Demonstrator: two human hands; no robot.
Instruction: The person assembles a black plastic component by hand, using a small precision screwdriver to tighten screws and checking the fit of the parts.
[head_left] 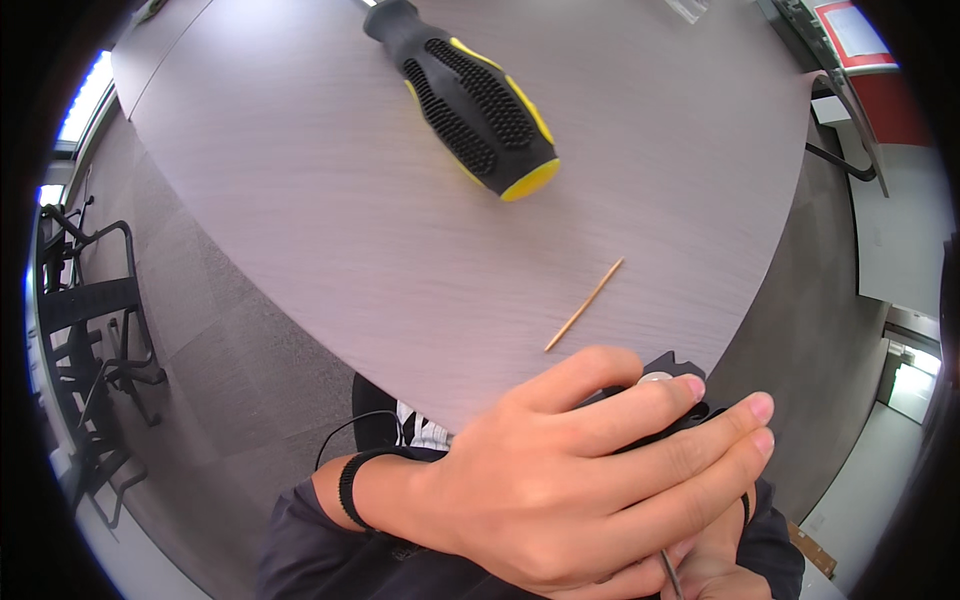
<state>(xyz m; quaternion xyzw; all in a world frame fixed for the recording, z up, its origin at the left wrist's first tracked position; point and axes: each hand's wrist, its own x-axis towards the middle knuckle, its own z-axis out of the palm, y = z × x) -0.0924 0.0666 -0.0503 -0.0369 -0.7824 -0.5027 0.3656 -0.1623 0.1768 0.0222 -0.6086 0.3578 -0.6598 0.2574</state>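
My left hand (570, 470) reaches across my lap near the table edge, its fingers curved over a black part with a notched edge (682, 368). A small pale round piece (655, 378) shows on that part by the index finger; the rest is hidden under the hand. Below, my right hand (725, 568) is mostly covered by the left. Its fingers are closed at a thin metal rod (671, 576), whose far end I cannot see. Beyond the hands, a wooden toothpick (583, 306) lies slanted on the table.
A black and yellow screwdriver handle (480, 110) lies on the grey table (330, 190), its shaft running out at the top. A clear plastic piece (688, 8) sits at the far edge. Black chairs (95, 300) stand on the left floor; a white cabinet (900, 230) is at right.
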